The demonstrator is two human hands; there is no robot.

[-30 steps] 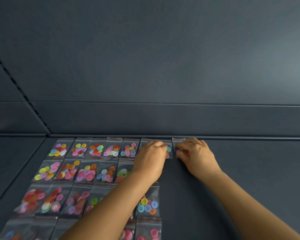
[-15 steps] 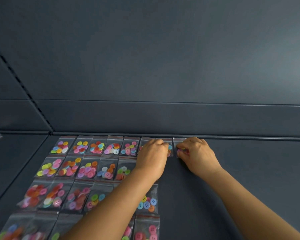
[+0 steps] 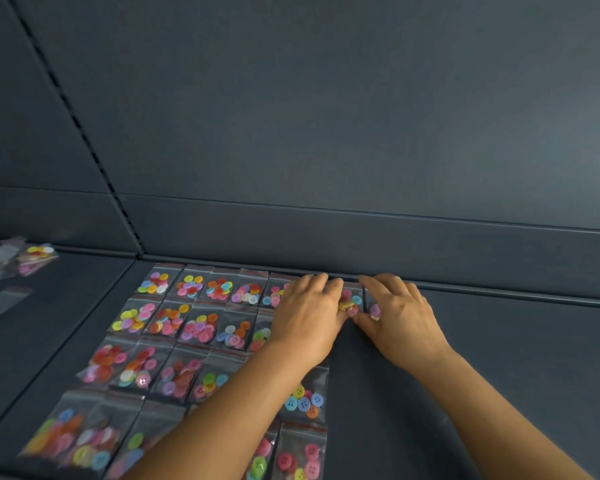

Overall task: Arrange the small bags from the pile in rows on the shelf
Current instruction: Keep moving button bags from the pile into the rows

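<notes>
Several small clear bags of coloured buttons (image 3: 187,320) lie flat in rows on the dark shelf (image 3: 499,358). At the right end of the back row, my left hand (image 3: 309,317) rests palm down on one bag (image 3: 350,301), fingers spread over it. My right hand (image 3: 399,317) lies just to the right, fingers pressing a further bag (image 3: 374,310) against the shelf by the back ledge. Both bags are mostly hidden under the hands. The pile of loose bags (image 3: 32,258) sits at the far left on the neighbouring shelf section.
A raised ledge (image 3: 465,289) and the back wall (image 3: 326,133) bound the shelf behind the rows. An empty clear bag (image 3: 0,303) lies on the left section. Bare shelf surface extends right of my right hand.
My hands stay at the end of the back row; the fingers have spread and flattened over the two bags. The view has shifted so the pile at left shows.
</notes>
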